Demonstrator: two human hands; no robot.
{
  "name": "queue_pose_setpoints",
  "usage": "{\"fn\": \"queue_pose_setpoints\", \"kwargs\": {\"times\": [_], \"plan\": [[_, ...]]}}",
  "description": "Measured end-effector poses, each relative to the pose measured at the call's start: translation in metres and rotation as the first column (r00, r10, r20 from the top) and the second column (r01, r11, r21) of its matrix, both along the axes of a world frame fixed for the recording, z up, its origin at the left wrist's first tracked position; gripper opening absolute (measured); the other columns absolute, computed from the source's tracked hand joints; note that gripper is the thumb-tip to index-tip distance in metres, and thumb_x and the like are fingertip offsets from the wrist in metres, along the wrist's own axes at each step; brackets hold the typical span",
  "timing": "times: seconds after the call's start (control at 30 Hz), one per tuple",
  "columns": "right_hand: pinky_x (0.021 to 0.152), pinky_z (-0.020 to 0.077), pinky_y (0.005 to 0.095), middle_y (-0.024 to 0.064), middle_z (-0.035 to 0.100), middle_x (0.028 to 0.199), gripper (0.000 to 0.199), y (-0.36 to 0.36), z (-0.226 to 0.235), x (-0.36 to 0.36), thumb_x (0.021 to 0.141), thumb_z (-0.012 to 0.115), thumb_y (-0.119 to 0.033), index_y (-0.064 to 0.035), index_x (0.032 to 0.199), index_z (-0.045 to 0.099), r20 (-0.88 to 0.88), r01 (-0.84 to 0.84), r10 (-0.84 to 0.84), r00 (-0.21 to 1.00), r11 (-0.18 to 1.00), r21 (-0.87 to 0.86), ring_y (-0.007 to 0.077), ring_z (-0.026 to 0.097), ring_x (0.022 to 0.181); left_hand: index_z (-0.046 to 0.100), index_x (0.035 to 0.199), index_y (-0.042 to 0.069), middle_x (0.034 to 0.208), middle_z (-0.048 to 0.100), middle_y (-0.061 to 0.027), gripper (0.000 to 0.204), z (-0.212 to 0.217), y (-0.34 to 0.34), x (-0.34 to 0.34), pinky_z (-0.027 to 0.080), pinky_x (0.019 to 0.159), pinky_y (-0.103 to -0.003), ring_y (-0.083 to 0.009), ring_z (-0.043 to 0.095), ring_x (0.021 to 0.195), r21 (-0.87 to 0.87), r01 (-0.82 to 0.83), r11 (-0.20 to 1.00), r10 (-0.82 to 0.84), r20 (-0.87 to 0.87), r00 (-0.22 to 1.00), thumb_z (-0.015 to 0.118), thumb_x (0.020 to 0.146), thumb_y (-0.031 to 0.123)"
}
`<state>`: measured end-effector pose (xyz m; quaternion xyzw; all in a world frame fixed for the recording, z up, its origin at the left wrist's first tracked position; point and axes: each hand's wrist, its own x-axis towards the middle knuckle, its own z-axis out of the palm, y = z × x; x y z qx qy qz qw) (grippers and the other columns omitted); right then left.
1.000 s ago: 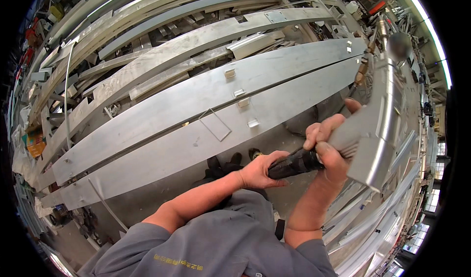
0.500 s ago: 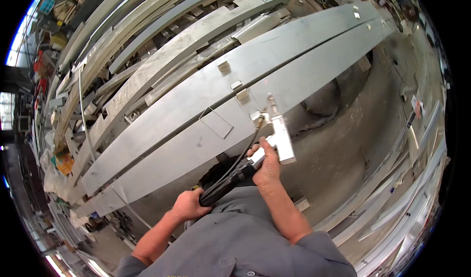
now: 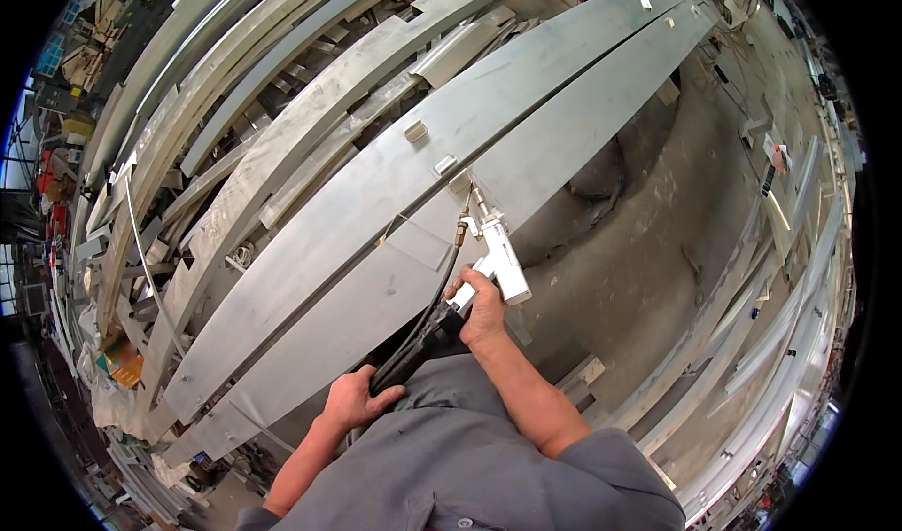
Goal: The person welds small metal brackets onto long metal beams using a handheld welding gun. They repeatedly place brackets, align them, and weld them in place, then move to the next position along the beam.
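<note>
Gun (image 3: 505, 266) first: where is it?

Out in front of the body, angled over the near panel (image 3: 556, 160), about midway along. White; nozzle (image 3: 480, 198) points away from the person, its tip just beside a small bracket (image 3: 459, 182). Touching or not, cannot tell.

Right hand (image 3: 483, 307)?

Closed round the gun, fingers wrapped, carrying it.

And the left hand (image 3: 353, 399)?

Lower, against the grey shirt (image 3: 489, 465). Curled in a grip on the black cable (image 3: 418, 348) running back from the gun.

Panels?

Two, long, pale grey, side by side, narrow dark gap between. Far panel (image 3: 526, 75) carries brackets too, one (image 3: 415, 132) well in from the gap.

Beyond?

Beams (image 3: 291, 122), piled lengthwise.

To the right?

Grey-brown floor (image 3: 611, 258), then shiny metal lengths (image 3: 785, 324) bending along the rim.
</note>
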<state>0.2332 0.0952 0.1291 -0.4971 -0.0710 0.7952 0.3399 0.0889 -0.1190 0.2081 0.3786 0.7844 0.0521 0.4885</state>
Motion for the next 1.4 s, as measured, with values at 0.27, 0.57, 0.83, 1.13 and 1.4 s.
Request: {"fn": "queue_pose_setpoints", "kwargs": {"times": [0.27,0.57,0.83,1.13,1.4], "plan": [[0.059,0.0532,0.0384,0.0087,0.059,0.072,0.013,-0.002,-0.011,-0.004,0.086,0.065,-0.015,-0.0056,0.093,0.058,0.011,-0.012,0.012,1.000,1.000,0.024,0.0235,0.061,0.063,0.067,0.093,-0.002,0.079,0.070,-0.0231,0.073,-0.004,0.005,-0.013,0.055,0.073,-0.047,-0.0404,0.070,0.079,-0.027,0.047,0.999,-0.047,-0.013,0.999,0.068,0.081,0.070],[0.057,0.0539,0.0380,0.0078,0.060,0.072,0.014,0.002,-0.004,0.000,0.086,0.069,-0.014,-0.0058,0.092,0.060,0.084,-0.028,0.028,0.996,1.000,-0.009,0.0221,0.062,0.061,0.067,0.096,-0.004,0.081,0.069,-0.0242,0.070,0.002,0.006,-0.004,0.054,0.074,-0.047,-0.0394,0.070,0.079,-0.042,0.007,0.999,-0.007,-0.008,1.000,0.072,0.080,0.064],[0.057,0.0539,0.0366,0.0075,0.060,0.071,0.011,0.007,0.001,0.008,0.086,0.068,-0.011,-0.0059,0.092,0.059,0.036,-0.050,0.051,0.998,0.999,-0.018,0.0219,0.063,0.061,0.067,0.104,-0.005,0.089,0.071,-0.0235,0.071,0.020,0.012,0.017,0.054,0.079,-0.044,-0.0366,0.071,0.087,-0.137,-0.050,0.989,0.047,-0.019,0.999,0.074,0.080,0.062],[0.056,0.0534,0.0345,0.0078,0.061,0.071,0.011,0.010,0.003,0.020,0.086,0.067,-0.008,-0.0047,0.091,0.059,-0.011,-0.083,0.082,0.997,0.995,-0.061,0.0207,0.061,0.059,0.067,0.110,-0.004,0.092,0.073,-0.0228,0.070,0.035,0.009,0.044,0.054,0.081,-0.042,-0.0352,0.072,0.089,-0.167,-0.131,0.977,0.130,-0.015,0.991,0.076,0.080,0.058],[0.056,0.0540,0.0342,0.0075,0.061,0.071,0.013,0.014,0.017,0.027,0.086,0.069,-0.008,-0.0051,0.094,0.059,-0.009,-0.138,0.138,0.990,0.988,-0.067,0.0207,0.062,0.060,0.067,0.115,-0.004,0.093,0.074,-0.0213,0.070,0.050,0.015,0.061,0.055,0.081,-0.040,-0.0308,0.073,0.089,-0.170,-0.212,0.962,0.214,-0.007,0.977,0.079,0.080,0.056]]}}
